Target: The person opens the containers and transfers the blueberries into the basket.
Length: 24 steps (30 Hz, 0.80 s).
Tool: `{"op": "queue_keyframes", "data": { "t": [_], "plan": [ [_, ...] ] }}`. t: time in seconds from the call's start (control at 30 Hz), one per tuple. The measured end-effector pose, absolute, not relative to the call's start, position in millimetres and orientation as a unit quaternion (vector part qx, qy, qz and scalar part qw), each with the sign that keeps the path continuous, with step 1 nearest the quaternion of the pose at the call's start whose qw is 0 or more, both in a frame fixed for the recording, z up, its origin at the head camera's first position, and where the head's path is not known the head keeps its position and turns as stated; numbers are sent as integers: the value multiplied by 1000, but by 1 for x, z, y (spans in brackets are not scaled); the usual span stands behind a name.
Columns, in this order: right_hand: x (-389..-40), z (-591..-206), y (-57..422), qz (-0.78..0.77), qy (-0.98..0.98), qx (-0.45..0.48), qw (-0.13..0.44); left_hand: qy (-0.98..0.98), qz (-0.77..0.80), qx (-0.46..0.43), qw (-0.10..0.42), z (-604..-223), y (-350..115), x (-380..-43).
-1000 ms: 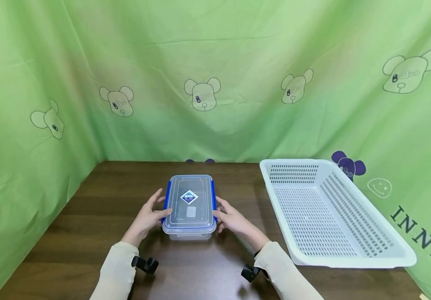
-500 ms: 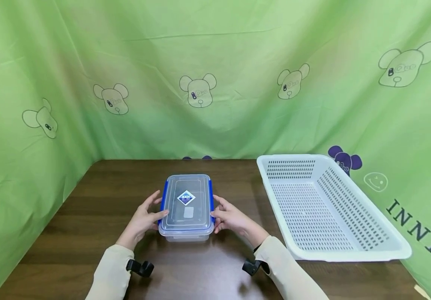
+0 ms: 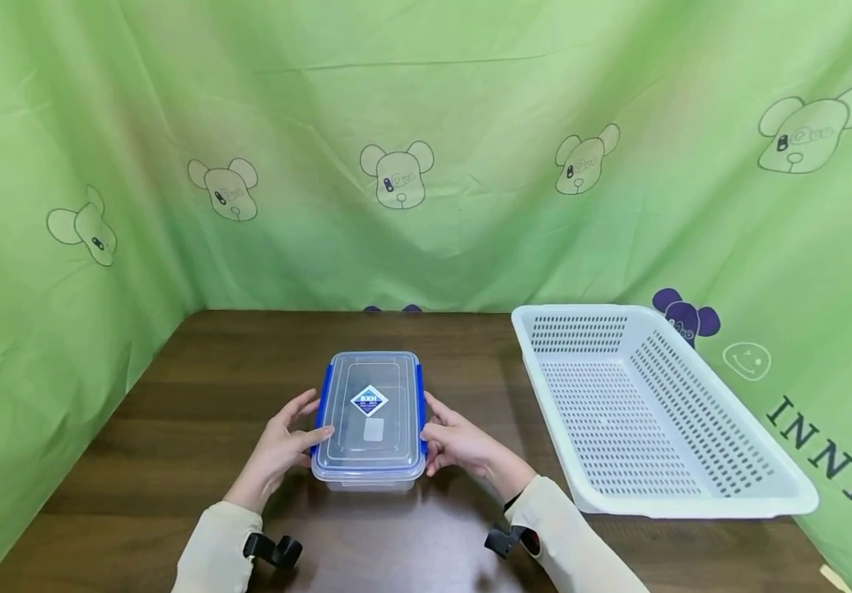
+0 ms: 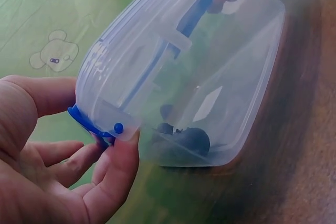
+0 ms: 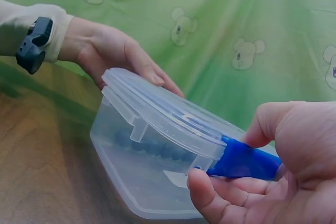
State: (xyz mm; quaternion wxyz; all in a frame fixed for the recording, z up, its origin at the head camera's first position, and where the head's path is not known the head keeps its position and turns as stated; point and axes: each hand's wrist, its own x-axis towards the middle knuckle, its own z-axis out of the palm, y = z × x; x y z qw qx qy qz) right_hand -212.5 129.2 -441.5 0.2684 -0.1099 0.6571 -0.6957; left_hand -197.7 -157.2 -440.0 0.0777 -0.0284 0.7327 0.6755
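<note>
A clear plastic food container [image 3: 374, 387] with a lid and blue side latches lies between the hands in the head view. A diamond label sits on its lid. My left hand [image 3: 281, 441] grips its left side, thumb over the lid's edge. In the left wrist view, my left fingers [image 4: 118, 171] are at the end of the blue latch [image 4: 86, 121], which stands out from the wall. On the opposite side my right hand [image 3: 463, 441] pinches the other latch [image 5: 247, 161], thumb on top and fingers beneath, as the right wrist view shows.
A white perforated plastic basket [image 3: 692, 504] stands at the right of the brown wooden table [image 3: 174, 428]. Green cloth [image 3: 307, 107] printed with bear heads hangs behind the table and along both sides. Each wrist carries a small black camera [image 3: 272, 550].
The container has come slightly nearer to the person, with both hands keeping their grip on its sides. The head view has shifted a little; the basket stays where it was.
</note>
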Motion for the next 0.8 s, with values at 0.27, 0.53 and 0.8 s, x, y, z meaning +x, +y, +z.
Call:
{"op": "queue_keyframes", "data": {
  "t": [0.27,0.53,0.8],
  "plan": [
    [-204,-440,119,-674,697,-91,227,733,675,-32,80,-438,-157,-193],
    [-196,-433,106,-590,781,-128,158,737,670,-33,83,-436,-155,-193],
    [-191,-431,93,-537,830,-105,104,745,660,-35,84,-435,-155,-193]
  ]
}}
